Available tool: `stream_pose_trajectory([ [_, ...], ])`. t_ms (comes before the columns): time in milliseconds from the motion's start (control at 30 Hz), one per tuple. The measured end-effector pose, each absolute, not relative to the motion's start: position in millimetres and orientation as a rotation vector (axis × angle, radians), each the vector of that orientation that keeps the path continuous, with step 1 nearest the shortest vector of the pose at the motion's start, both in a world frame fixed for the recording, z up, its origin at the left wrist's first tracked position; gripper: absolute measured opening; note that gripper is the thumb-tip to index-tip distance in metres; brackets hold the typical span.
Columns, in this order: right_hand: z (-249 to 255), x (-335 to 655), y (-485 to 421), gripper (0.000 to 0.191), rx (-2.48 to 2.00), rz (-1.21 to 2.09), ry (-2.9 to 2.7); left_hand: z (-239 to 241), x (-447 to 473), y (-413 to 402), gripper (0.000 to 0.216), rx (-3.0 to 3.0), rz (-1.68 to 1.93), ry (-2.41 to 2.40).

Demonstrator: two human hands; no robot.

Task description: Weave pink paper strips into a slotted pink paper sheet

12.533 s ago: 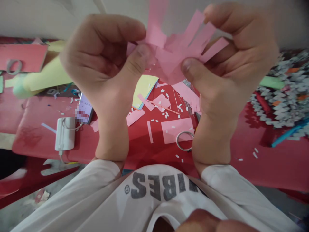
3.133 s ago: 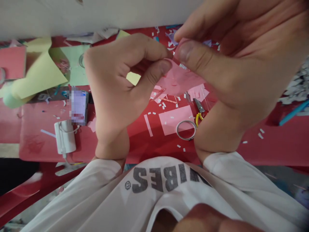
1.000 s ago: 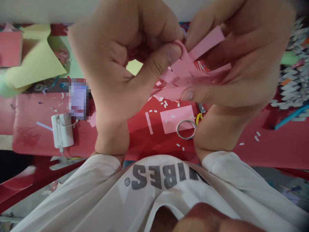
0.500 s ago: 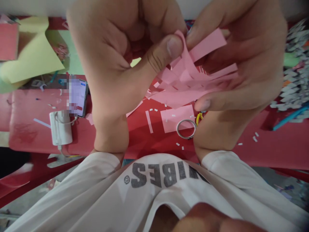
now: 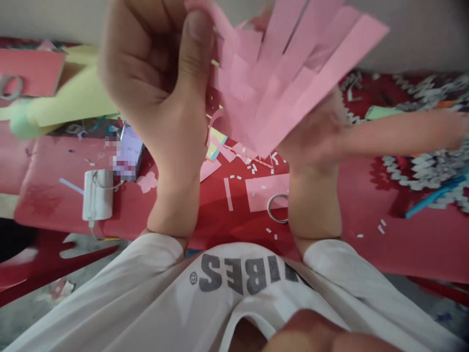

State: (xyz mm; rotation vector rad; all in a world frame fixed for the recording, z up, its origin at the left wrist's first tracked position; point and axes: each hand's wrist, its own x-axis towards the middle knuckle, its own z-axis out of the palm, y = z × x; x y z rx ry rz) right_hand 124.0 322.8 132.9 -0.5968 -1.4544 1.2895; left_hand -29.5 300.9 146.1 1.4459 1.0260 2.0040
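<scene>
Raised in front of me is a piece of pink paper [image 5: 264,88] cut into long strips, some of them woven or folded across each other. Its upper left edge is pinched between the thumb and curled fingers of my left hand [image 5: 157,83]. My right hand [image 5: 318,137] lies behind the paper, palm towards me, its thumb or a finger stretched far out to the right. The paper covers most of the right fingers, one tip showing near the top. Below, on the red table [image 5: 212,220], lie a pink paper sheet [image 5: 266,190] and a tape roll [image 5: 269,208].
At the left are a phone [image 5: 128,151], a white power bank [image 5: 98,195] with a cable, yellow paper [image 5: 76,98] and a red pad [image 5: 32,71]. Folded white paper chains [image 5: 421,171] and a blue pen-like stick [image 5: 436,195] lie at the right. Small paper scraps are scattered about.
The pink paper has been lifted and turned, its strips now fanning up and right. My right hand has let go of its pinch and spread out. My left hand has moved left and up.
</scene>
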Motion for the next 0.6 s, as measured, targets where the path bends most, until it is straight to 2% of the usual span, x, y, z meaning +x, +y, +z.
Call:
stream_pose_trajectory([
  [33, 128.7, 118.7, 325.8, 0.085, -0.471, 1.274, -1.456, 144.4, -32.4, 301.4, 0.004, 1.447, 2.063, 1.048],
  [100, 120.9, 110.7, 330.9, 0.039, -0.341, 1.196, -1.371, 140.9, -36.3, 303.5, 0.006, 1.435, 2.128, 1.049],
  [133, 117.8, 108.8, 332.9, 0.024, -0.367, 1.152, -1.362, 139.9, -37.4, 304.7, 0.007, 1.433, 2.135, 1.037],
  [200, 114.3, 109.7, 335.4, 0.010, -0.463, 1.091, -1.346, 140.8, -38.6, 306.4, 0.009, 1.411, 2.122, 0.954],
  [367, 122.6, 121.8, 332.0, 0.014, -0.419, 1.102, -1.106, 153.7, -34.6, 301.6, 0.054, 1.076, 1.723, 0.486],
  [400, 125.6, 122.5, 328.7, 0.015, -0.391, 1.124, -1.063, 154.1, -30.0, 298.3, 0.054, 1.021, 1.675, 0.444],
  [467, 129.3, 120.5, 318.7, 0.017, -0.415, 1.132, -0.988, 148.1, -16.0, 289.2, 0.034, 0.970, 1.651, 0.531],
  [533, 125.6, 115.8, 304.1, 0.019, -0.516, 1.101, -0.899, 133.0, 0.3, 278.1, 0.037, 1.016, 1.659, 0.576],
  [600, 111.7, 113.2, 286.6, 0.016, -0.555, 1.128, -0.889, 111.5, 12.6, 267.4, 0.026, 1.010, 1.709, 0.653],
])
